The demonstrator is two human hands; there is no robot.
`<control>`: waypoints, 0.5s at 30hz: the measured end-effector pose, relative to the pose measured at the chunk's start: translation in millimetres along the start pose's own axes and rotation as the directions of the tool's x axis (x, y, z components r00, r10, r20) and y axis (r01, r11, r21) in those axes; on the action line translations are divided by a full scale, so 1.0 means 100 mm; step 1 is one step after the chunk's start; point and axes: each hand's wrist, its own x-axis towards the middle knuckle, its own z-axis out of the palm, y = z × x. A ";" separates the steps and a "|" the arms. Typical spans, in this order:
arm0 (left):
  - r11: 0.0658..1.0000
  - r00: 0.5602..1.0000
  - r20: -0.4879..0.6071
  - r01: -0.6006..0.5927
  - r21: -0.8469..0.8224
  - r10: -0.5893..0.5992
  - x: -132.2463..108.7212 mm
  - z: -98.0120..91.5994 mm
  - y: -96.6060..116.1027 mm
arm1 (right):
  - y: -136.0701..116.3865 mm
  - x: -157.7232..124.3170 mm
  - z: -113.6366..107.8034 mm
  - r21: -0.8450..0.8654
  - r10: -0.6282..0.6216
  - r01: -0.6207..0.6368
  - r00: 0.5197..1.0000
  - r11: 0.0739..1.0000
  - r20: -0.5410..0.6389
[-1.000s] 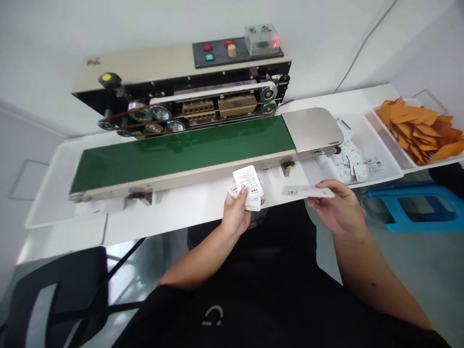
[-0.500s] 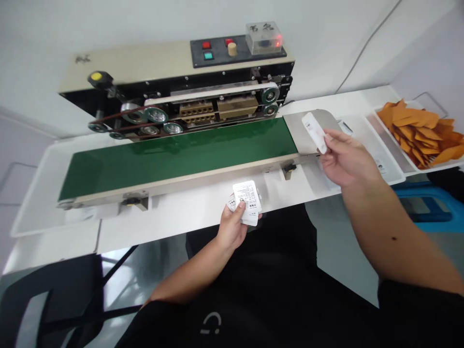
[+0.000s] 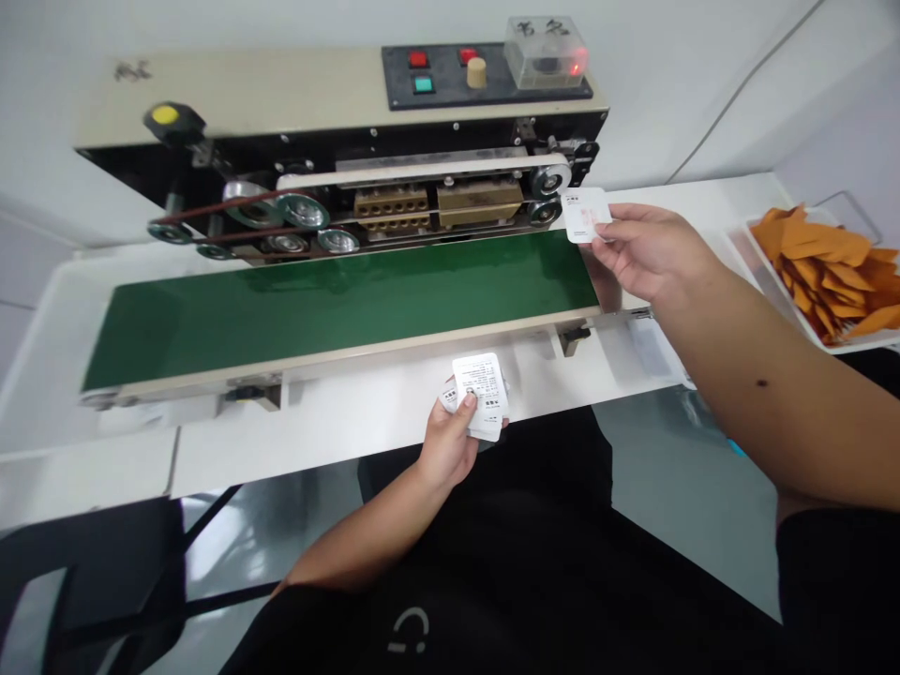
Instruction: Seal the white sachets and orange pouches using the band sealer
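Note:
My left hand [image 3: 454, 441] is closed on several white printed packets [image 3: 484, 394], fanned a little, just in front of the table's near edge. Between the thumb and fingers of my right hand [image 3: 651, 248] is one white packet [image 3: 585, 214] with small dark and reddish print. That packet is at the right end of the band sealer [image 3: 337, 131], beside its rollers [image 3: 547, 192] and above the end of the green conveyor belt [image 3: 352, 291]. Whether its edge touches the rollers I cannot tell.
A white bin [image 3: 808, 333] of orange pouches [image 3: 822, 267] stands at the far right. Behind the belt's left end is a white tray [image 3: 56, 309]. The control panel [image 3: 450, 80] has buttons, a knob and a clear box [image 3: 545, 52]. A black chair [image 3: 98, 562] is at lower left.
My right hand has moved left and up, bringing its packet from over the metal end plate to beside the rollers. The packet's face now shows more squarely. My left hand has stayed nearly still.

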 end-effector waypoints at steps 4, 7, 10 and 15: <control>1.000 1.000 0.006 -0.010 -0.008 0.010 0.01 -0.03 0.00 | 0.08 0.07 0.14 -0.019 0.023 -0.022 1.000 1.000 0.012; 1.000 1.000 0.010 -0.003 -0.015 0.003 0.01 -0.04 -0.02 | 0.15 0.12 0.16 -0.028 -0.026 0.029 0.994 0.999 0.106; 1.000 1.000 0.021 0.007 -0.026 -0.007 -0.01 -0.03 -0.03 | 0.18 0.00 0.12 -0.053 -0.049 0.057 0.989 0.997 0.139; 0.999 0.999 0.041 0.007 -0.036 -0.006 -0.04 0.03 0.00 | 0.33 -0.73 -0.05 -0.137 -0.214 0.215 0.977 0.967 0.017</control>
